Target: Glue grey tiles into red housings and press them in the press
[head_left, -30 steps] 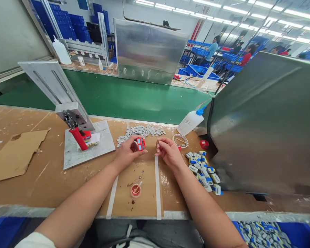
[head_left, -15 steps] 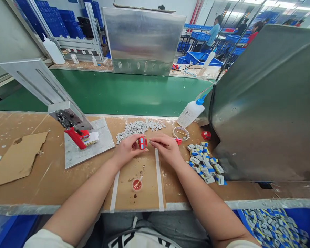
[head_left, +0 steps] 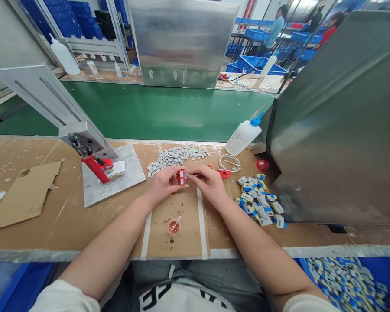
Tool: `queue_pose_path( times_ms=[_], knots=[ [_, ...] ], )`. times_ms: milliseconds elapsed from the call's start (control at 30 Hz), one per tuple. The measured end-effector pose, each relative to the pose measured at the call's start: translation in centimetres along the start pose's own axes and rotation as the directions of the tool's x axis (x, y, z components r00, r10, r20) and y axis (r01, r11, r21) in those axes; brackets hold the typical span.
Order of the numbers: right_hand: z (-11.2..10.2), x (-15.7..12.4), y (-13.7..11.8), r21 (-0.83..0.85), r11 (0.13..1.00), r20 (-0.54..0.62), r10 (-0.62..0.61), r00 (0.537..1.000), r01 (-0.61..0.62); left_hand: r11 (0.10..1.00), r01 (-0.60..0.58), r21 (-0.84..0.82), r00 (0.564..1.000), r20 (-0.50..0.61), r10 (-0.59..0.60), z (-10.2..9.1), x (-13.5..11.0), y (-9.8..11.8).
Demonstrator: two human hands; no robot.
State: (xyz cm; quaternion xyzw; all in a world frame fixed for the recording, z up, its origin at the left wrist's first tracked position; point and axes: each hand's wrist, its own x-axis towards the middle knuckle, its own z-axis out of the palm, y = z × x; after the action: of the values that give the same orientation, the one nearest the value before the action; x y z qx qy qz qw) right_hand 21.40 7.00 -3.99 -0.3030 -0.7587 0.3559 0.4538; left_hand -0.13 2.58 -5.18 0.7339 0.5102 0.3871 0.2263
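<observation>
Over the middle of the bench, my left hand (head_left: 161, 186) is closed around a small red toy car (head_left: 182, 178) with pale blue windows. My right hand (head_left: 211, 185) pinches at the car's right side; whatever its fingertips hold is too small and hidden to name. Just beyond both hands spreads a heap of small flat grey pieces (head_left: 175, 157). Close behind the right hand lies another red toy car (head_left: 224, 173). Nearer my body stands a small cup (head_left: 174, 227) of reddish liquid with a stick in it.
At left, a clamp with a red handle (head_left: 95, 169) stands on a metal plate (head_left: 133, 173); cardboard (head_left: 26, 195) lies beyond it. To the right are a white bottle (head_left: 243, 138), a tape roll (head_left: 229, 163), grey-blue-yellow blocks (head_left: 260, 201) and a metal panel (head_left: 338, 130).
My right fingertips have come in against the toy car, closing the small gap between them. The left hand still holds the car. The whole view has shifted slightly.
</observation>
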Motion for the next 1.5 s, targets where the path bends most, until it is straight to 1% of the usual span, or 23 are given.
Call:
queue_pose_path(
  times_ms=[133,200,267,400,467,533,667,767,833,900,933,967,1000,1067,1133,1200,1333,1500],
  knots=[
    [-0.2,0.1,-0.1,-0.058,0.994,0.016,-0.092,0.996,0.093,0.998,0.040,-0.039,0.999,-0.002,-0.040,0.1,0.0,0.1],
    [-0.3,0.1,-0.1,-0.073,0.992,0.021,-0.097,0.995,0.098,0.996,0.059,-0.069,0.998,-0.006,-0.060,0.2,0.1,0.2],
    [-0.2,0.1,-0.1,-0.055,0.996,0.019,-0.066,0.998,0.067,0.993,0.069,-0.094,0.997,-0.010,-0.071,0.3,0.1,0.3],
    [0.4,-0.1,0.0,0.033,0.999,-0.020,0.042,0.999,-0.041,0.992,0.071,-0.104,0.997,-0.029,-0.075,0.4,0.0,0.5],
    [0.6,-0.2,0.0,0.052,0.997,-0.036,0.063,0.997,-0.061,0.993,0.071,-0.095,0.996,-0.047,-0.075,0.4,0.0,0.6],
    [0.6,-0.3,0.0,0.015,0.999,-0.031,0.030,0.999,-0.030,0.995,0.064,-0.071,0.996,-0.056,-0.068,0.4,0.0,0.5],
    [0.4,-0.3,-0.2,-0.151,0.982,0.012,-0.115,0.993,0.116,0.999,0.046,-0.022,0.998,-0.032,-0.047,0.5,-0.1,0.2],
    [0.5,-0.5,-0.1,-0.216,0.962,0.041,-0.161,0.986,0.166,0.999,0.042,-0.010,0.999,-0.013,-0.042,0.5,-0.1,0.2],
    [0.6,-0.6,0.0,-0.201,0.973,0.030,-0.114,0.993,0.118,1.000,0.016,0.001,1.000,0.003,-0.016,0.4,-0.1,0.6],
    [0.7,-0.6,0.2,-0.172,0.985,-0.005,-0.009,1.000,0.008,1.000,-0.013,-0.006,0.999,0.040,0.013,0.1,-0.1,1.1],
    [0.7,-0.6,0.2,-0.175,0.984,-0.004,0.044,0.999,-0.044,1.000,-0.017,-0.022,0.998,0.061,0.018,0.0,-0.1,1.3],
    [0.7,-0.6,0.3,-0.197,0.978,0.020,0.079,0.997,-0.073,0.999,-0.012,-0.043,0.997,0.079,0.015,0.0,-0.1,1.5],
    [0.7,-0.5,0.2,-0.233,0.970,0.068,0.087,0.994,-0.069,0.998,0.000,-0.065,0.996,0.093,0.006,-0.1,-0.1,1.7],
    [0.6,-0.4,0.1,-0.301,0.954,0.200,0.047,0.979,0.015,0.995,0.018,-0.095,0.994,0.108,-0.007,-0.1,-0.2,1.8],
    [0.6,-0.5,-0.2,-0.320,0.942,0.289,-0.004,0.957,0.100,0.995,0.020,-0.098,0.994,0.113,-0.009,0.0,-0.2,1.7],
    [0.8,-0.6,-0.5,-0.320,0.938,0.313,-0.026,0.949,0.131,0.996,0.011,-0.084,0.994,0.113,-0.001,0.0,-0.3,1.8],
    [1.2,-0.9,-0.8,-0.327,0.932,0.310,-0.052,0.949,0.158,0.998,-0.040,-0.040,0.995,0.089,0.044,0.0,-0.3,2.0],
    [1.5,-1.1,-0.6,-0.299,0.949,0.296,-0.011,0.955,0.104,0.995,-0.095,0.005,0.993,0.065,0.095,0.1,-0.2,2.2]
  ],
)
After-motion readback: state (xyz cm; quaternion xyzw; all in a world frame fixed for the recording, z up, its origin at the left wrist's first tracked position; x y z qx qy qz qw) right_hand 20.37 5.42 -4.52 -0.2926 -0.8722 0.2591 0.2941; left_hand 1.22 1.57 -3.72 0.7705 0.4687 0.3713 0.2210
